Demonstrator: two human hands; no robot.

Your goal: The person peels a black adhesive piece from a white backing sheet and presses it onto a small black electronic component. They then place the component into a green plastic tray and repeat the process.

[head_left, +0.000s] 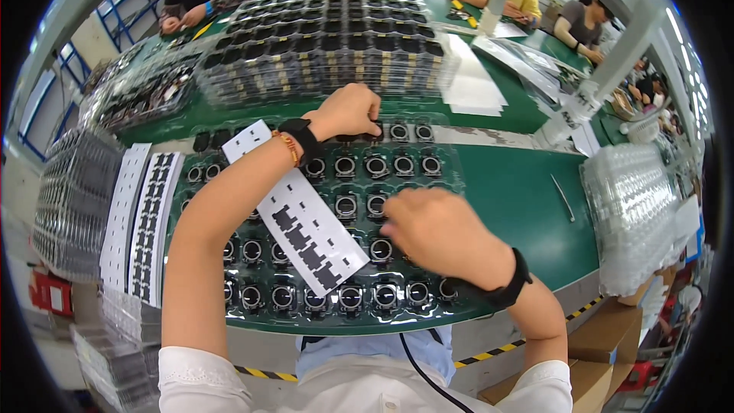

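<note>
Two bare hands work over a clear plastic tray (451, 154) that lies on the green table (527, 206) and holds rows of small round black parts with shiny rings (376, 166). The left hand (348, 112) reaches to the far edge of the tray, its fingers curled down narrowly onto a part in the back row; whether it actually pinches that part cannot be told. The right hand (436, 231) rests over the middle of the tray, knuckles up and fingers bent close together onto a part beneath them, so its grip is hidden. A long white strip with black stickers (298, 222) lies slantwise across the tray, passing under the left forearm. Just left of the tray lie two more white sticker strips (138, 214). Beyond the tray's far edge stand stacks of filled trays (329, 50), and right of the tray sits a pile of empty clear trays (634, 206).
</note>
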